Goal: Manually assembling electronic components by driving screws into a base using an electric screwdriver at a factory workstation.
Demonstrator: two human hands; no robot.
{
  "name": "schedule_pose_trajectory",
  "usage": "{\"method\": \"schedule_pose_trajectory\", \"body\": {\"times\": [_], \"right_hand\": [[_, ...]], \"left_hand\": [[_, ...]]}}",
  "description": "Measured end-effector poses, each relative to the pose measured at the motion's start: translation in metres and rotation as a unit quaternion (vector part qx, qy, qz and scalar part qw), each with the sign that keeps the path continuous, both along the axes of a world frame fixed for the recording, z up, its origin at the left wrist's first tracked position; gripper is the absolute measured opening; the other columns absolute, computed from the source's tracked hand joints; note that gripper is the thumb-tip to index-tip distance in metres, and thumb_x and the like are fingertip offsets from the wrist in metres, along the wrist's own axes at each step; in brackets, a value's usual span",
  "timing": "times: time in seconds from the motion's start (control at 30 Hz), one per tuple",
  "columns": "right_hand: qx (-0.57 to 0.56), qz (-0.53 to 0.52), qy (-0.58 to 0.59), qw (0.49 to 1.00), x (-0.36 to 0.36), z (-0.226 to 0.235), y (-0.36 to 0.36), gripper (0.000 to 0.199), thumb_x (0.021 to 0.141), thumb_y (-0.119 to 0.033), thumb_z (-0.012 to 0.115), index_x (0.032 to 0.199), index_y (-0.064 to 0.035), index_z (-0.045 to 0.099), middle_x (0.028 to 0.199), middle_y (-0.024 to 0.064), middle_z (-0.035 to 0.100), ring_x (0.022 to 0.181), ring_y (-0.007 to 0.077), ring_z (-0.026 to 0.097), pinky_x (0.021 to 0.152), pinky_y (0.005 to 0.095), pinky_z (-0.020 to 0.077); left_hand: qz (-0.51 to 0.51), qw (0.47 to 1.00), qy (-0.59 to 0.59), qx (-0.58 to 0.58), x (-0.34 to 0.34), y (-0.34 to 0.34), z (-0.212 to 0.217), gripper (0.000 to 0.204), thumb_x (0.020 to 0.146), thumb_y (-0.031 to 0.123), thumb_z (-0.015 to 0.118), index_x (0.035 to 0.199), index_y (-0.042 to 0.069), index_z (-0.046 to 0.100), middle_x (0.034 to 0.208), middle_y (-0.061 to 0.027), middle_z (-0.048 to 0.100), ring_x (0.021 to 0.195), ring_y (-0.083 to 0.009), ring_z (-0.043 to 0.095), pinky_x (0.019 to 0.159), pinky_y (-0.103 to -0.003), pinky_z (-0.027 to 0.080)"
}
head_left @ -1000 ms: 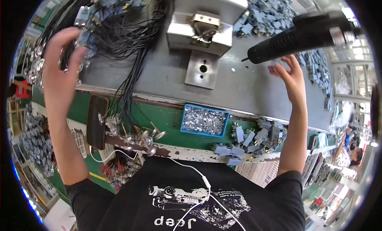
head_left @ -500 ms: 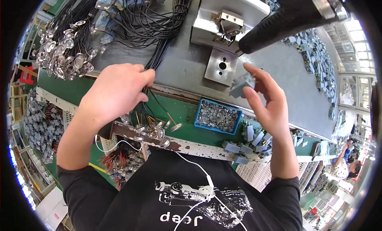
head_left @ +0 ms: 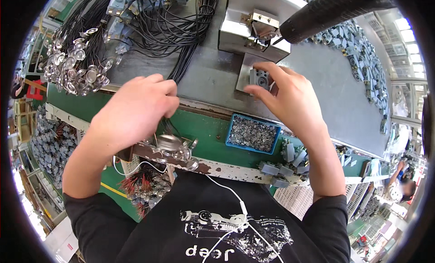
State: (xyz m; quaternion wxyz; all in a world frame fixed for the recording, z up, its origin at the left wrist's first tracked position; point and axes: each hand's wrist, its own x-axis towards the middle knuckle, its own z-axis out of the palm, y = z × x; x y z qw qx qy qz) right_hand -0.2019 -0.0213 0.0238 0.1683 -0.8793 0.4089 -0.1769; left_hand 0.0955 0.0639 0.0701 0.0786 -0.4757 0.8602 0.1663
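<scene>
My right hand (head_left: 294,93) pinches a small grey plastic switch housing (head_left: 262,80), its round opening facing up, between thumb and fingers. It sits over the square metal plate (head_left: 243,78) below the machine head; whether it rests on the plate I cannot tell. My left hand (head_left: 138,109) is closed at the bench edge over a bundle of black cables (head_left: 180,66). The fingers appear to grip a cable, though the grip itself is hidden. A round metal cap (head_left: 169,142) hangs just below that hand, among several others.
A blue tray (head_left: 229,137) of small metal parts stands between my arms. Grey housings (head_left: 290,156) lie right of it, and many more (head_left: 362,66) at the far right. A dark cylindrical tool (head_left: 333,16) slants over the bench. Metal caps on cables (head_left: 72,59) pile up at the left.
My right hand has carried the grey housing left and up over the metal plate. The left hand stays near the same place, fingers more curled, and a metal cap has risen beneath it.
</scene>
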Motion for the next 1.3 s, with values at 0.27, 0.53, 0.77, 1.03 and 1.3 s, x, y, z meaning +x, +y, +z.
{"method": "schedule_pose_trajectory", "body": {"times": [0.27,0.53,0.77,1.03,1.3], "right_hand": [[0.006,-0.042,0.003,0.999,0.008,0.0,0.009,0.036,0.088,-0.028,0.08,0.117,-0.0098,0.07,0.075,0.0103,0.064,0.063,0.0225,0.064,0.062,0.0358,0.0522],[-0.065,-0.051,-0.017,0.996,0.0,-0.007,0.007,0.043,0.09,-0.031,0.078,0.123,-0.0057,0.068,0.081,0.013,0.066,0.067,0.0279,0.065,0.065,0.0385,0.0537],[-0.031,-0.001,-0.043,0.999,-0.003,-0.016,0.006,0.058,0.09,-0.031,0.079,0.139,-0.0056,0.062,0.082,0.0122,0.066,0.071,0.027,0.064,0.069,0.0378,0.0529],[0.006,-0.014,-0.014,1.0,-0.001,-0.006,0.006,0.054,0.089,-0.026,0.081,0.136,-0.0049,0.063,0.095,0.0119,0.067,0.081,0.0273,0.065,0.076,0.0374,0.0544],[-0.054,0.038,-0.039,0.997,-0.001,-0.016,0.0,0.045,0.09,-0.02,0.077,0.129,-0.0022,0.065,0.127,0.0144,0.067,0.113,0.0375,0.064,0.098,0.0433,0.052]], "left_hand": [[-0.021,0.989,-0.132,-0.063,-0.008,-0.007,-0.015,0.011,0.079,0.018,0.069,0.085,0.012,0.076,0.089,-0.0053,0.067,0.093,-0.0244,0.067,0.082,-0.038,0.052],[-0.089,0.974,-0.202,-0.051,-0.008,-0.022,-0.014,0.008,0.079,0.015,0.07,0.085,0.013,0.076,0.088,-0.0051,0.065,0.095,-0.0235,0.066,0.083,-0.038,0.051],[-0.072,0.994,0.078,0.038,-0.001,-0.037,0.005,0.007,0.087,0.015,0.071,0.088,0.009,0.069,0.092,-0.0078,0.06,0.093,-0.0294,0.061,0.083,-0.04,0.049],[-0.067,0.98,0.182,-0.035,-0.006,-0.035,0.002,0.009,0.088,0.013,0.07,0.09,0.007,0.064,0.098,-0.0054,0.06,0.095,-0.0277,0.061,0.086,-0.041,0.049],[-0.063,0.988,0.139,-0.027,-0.007,-0.029,-0.003,0.009,0.09,0.014,0.069,0.091,0.009,0.061,0.096,-0.0035,0.062,0.095,-0.025,0.062,0.089,-0.038,0.048]]}}
